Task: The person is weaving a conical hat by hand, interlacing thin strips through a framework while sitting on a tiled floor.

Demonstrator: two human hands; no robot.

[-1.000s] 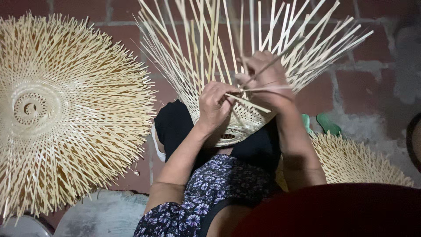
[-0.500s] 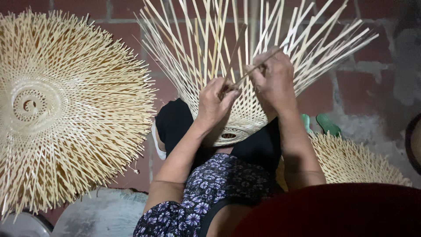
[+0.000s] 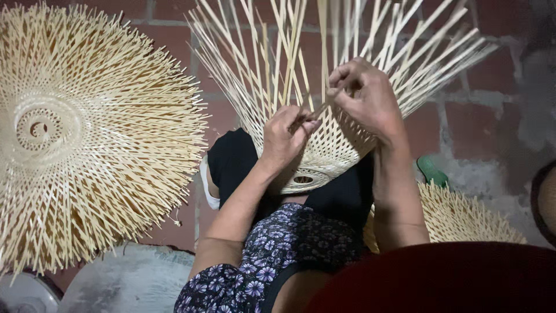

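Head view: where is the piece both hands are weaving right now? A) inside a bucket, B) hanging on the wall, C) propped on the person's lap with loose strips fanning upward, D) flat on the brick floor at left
C: the half-woven bamboo piece rests on the lap between the knees, the left hand and right hand working its strips, which fan upward.

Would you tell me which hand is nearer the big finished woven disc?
Left. The left hand works just right of the disc; the right hand sits farther right, on the basket.
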